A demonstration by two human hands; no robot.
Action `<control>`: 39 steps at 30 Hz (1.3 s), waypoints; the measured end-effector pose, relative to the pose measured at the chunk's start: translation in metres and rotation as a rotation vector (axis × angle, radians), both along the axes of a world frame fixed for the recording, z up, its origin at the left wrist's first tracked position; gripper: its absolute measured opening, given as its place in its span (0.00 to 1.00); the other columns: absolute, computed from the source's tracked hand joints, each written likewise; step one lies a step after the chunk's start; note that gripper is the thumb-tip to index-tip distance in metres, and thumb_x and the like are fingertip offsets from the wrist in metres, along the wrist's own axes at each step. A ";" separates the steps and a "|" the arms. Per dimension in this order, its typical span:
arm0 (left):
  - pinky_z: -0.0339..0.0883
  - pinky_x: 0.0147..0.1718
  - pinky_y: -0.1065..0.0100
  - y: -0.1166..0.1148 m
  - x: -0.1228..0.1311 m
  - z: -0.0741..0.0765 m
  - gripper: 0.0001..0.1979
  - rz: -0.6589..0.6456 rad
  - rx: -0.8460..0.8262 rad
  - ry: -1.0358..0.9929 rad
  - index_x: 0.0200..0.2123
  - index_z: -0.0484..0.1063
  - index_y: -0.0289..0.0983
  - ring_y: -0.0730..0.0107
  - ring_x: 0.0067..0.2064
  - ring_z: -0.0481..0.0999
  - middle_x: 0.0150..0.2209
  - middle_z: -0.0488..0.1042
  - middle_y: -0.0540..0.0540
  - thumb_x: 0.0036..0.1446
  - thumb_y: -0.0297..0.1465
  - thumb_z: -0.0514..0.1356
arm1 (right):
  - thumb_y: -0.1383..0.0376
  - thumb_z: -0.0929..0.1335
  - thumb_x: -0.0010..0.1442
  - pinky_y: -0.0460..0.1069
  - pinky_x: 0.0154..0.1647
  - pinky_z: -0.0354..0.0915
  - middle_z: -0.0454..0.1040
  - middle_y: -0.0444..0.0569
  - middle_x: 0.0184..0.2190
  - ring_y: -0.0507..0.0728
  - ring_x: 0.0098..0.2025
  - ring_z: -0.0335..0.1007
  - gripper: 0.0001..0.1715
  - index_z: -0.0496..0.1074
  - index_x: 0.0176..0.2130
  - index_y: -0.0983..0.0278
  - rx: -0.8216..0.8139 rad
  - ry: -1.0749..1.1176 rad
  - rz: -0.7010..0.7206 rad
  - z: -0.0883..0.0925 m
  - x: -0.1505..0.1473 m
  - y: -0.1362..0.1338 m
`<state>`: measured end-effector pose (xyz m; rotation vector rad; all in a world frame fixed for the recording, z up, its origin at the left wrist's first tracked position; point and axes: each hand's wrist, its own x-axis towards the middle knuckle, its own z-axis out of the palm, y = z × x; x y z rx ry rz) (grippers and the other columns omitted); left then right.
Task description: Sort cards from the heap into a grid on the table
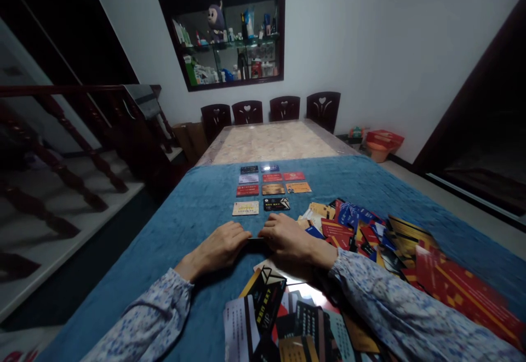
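My left hand (pixel 229 240) and my right hand (pixel 285 236) come close together above the blue cloth. Between their fingertips they grip a thin card (pixel 256 239), seen nearly edge-on, so its face is hidden. Just beyond them lie a cream card (pixel 245 208) and a black VIP card (pixel 276 204). Farther off, several more cards sit in short rows, among them a gold card (pixel 273 189), an orange card (pixel 298 187) and a silver card (pixel 249 178). Under and in front of my right forearm is a loose pile of cards with another black VIP card (pixel 269 302) on top.
A second heap of mixed cards (pixel 361 230) spreads to the right, with long red cards (pixel 460 291) near my right sleeve. The blue cloth (pixel 184 208) covers the near part of the table. Several dark chairs (pixel 285 108) stand at the far end, below a wall shelf (pixel 230 44).
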<state>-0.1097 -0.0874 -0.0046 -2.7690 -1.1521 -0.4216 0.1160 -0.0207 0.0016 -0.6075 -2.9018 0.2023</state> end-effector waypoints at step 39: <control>0.70 0.44 0.63 0.006 -0.006 -0.018 0.13 0.162 -0.141 -0.261 0.46 0.67 0.35 0.64 0.42 0.73 0.41 0.75 0.42 0.61 0.20 0.51 | 0.74 0.65 0.60 0.51 0.38 0.55 0.79 0.51 0.40 0.59 0.41 0.64 0.19 0.70 0.51 0.64 0.033 0.018 -0.140 -0.013 -0.001 0.004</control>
